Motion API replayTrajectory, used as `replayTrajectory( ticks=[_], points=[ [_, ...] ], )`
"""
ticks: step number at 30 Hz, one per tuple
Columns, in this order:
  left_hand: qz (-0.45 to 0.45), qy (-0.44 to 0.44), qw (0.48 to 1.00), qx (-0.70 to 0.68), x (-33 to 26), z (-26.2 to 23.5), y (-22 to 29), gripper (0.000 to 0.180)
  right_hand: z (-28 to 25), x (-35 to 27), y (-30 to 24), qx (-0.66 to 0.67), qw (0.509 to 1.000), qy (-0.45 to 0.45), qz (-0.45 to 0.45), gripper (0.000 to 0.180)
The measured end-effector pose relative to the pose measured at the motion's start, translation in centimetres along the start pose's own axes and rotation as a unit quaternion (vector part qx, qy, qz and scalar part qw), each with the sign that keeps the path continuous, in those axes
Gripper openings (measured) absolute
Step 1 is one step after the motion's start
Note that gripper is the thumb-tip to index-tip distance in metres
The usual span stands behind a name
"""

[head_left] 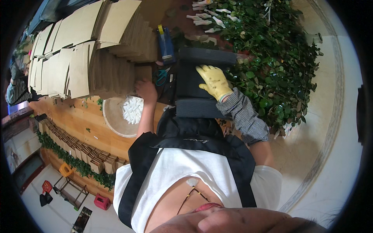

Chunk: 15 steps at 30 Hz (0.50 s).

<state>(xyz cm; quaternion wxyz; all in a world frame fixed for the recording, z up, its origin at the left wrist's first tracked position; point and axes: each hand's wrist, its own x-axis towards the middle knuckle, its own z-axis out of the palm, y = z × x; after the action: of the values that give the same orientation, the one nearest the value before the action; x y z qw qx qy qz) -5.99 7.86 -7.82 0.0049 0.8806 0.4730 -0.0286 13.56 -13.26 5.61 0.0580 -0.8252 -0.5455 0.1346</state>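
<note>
My bare left hand [146, 91] is at the near side of the cardboard stack, beside a small brown cardboard piece [143, 72]. Its fingers point away from me and look bent. Their tips are too unclear to tell whether they grip anything. In a yellow glove, my right hand [213, 81] lies with fingers stretched out on a black ribbed board [188, 83] in front of me. Scissors with teal handles [161, 76] lie between my hands. A round pale basin [112, 116] next to my left forearm holds small white tubes [133, 110].
Tall stacks of folded cardboard [77, 66] fill the left side. A blue box-like thing [166, 44] stands beyond the scissors. Leafy green stems [268, 73], several with white-wrapped ends [204, 22], are heaped at right. Further left runs a row of cardboard-wrapped bundles [79, 149] with leaves.
</note>
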Motion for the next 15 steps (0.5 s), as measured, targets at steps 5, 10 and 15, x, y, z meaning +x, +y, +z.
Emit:
replayTrajectory(
  ticks=[5, 10, 15],
  points=[
    [-0.021, -0.015, 0.990, -0.137, -0.8, -4.3, 0.4, 0.077, 1.0, -0.7, 0.7, 0.018, 0.999, 0.033, -0.014, 0.066],
    [-0.017, -0.174, 0.844, -0.506, -2.7, -12.2, 0.0, 0.076, 1.5, -1.1, 0.4, 0.020, 0.997, 0.064, -0.022, 0.064],
    [0.055, -0.478, 0.586, -0.653, -0.3, -9.4, 3.6, 0.042, 4.8, -0.2, -0.7, -0.101, 0.992, 0.065, 0.039, 0.057]
  ],
)
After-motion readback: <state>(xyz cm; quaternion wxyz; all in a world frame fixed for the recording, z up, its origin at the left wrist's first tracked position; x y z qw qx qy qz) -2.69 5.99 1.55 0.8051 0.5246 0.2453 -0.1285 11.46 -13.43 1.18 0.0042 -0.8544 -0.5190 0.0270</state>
